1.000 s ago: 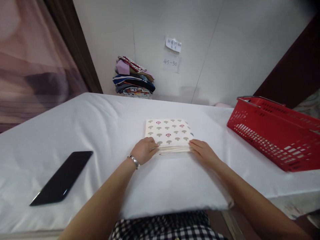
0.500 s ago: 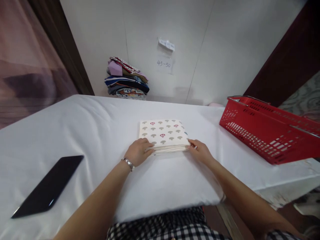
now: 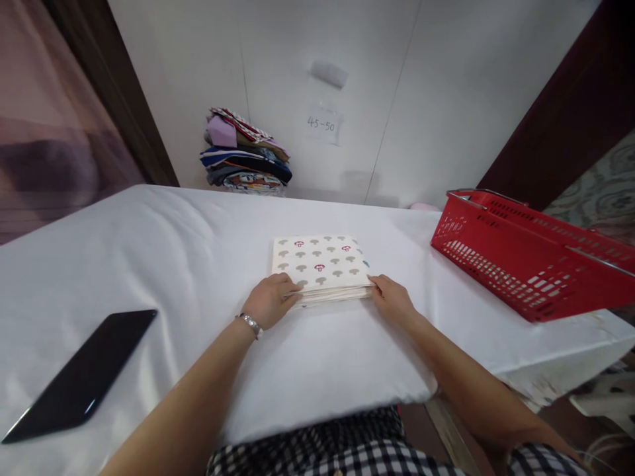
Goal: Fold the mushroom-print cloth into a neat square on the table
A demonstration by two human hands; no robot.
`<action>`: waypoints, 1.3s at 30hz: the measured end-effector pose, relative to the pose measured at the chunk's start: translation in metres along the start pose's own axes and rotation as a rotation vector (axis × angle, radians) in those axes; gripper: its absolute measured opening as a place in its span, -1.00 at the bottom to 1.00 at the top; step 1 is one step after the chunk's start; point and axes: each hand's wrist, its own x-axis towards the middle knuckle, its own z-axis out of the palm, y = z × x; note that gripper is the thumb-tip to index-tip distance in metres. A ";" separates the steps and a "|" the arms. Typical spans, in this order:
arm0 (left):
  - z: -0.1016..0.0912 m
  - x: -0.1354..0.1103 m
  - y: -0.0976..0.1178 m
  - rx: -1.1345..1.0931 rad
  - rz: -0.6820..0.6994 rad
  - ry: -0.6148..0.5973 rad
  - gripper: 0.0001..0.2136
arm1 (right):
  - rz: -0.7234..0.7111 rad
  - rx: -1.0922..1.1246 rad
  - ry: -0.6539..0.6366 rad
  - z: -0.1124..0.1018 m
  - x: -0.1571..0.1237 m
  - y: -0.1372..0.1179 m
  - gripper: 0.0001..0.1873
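A folded cream cloth (image 3: 320, 262) printed with grey and a few red mushrooms lies flat in front of me, its several layers showing along the near edge. My left hand (image 3: 272, 299) pinches the near left corner, thumb below and fingers on top; a silver bracelet is on that wrist. At the near right corner, my right hand (image 3: 391, 297) grips the layers between thumb and fingers. Both hands rest low against the table. The fingertips under the cloth are partly hidden.
A white cloth covers the table (image 3: 208, 244). On the left lies a flat black tablet-like slab (image 3: 84, 377). To the right stands a red plastic basket (image 3: 526, 258). Folded clothes (image 3: 245, 152) are stacked beyond the far edge, near a wall paper (image 3: 322, 124) reading 45-50.
The view has shifted slightly, so everything sits a little further left. Both hands keep their hold on the cloth's near corners, and the cloth stays folded.
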 end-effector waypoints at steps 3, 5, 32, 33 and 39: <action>0.001 -0.001 -0.002 -0.004 0.022 0.024 -0.79 | 0.009 0.221 -0.027 -0.003 0.001 0.008 -0.71; 0.003 -0.001 -0.003 0.002 0.042 0.050 -0.78 | 0.070 0.370 -0.014 -0.003 0.002 0.013 -0.70; 0.067 0.093 0.111 0.232 0.337 0.063 -0.81 | 0.142 0.778 0.053 0.019 0.009 0.021 -0.69; 0.068 0.091 0.110 0.231 0.345 0.080 -0.81 | 0.145 0.788 0.058 0.020 0.010 0.021 -0.69; 0.069 0.087 0.104 0.201 0.380 0.110 -0.79 | 0.152 0.892 0.082 0.024 0.011 0.022 -0.74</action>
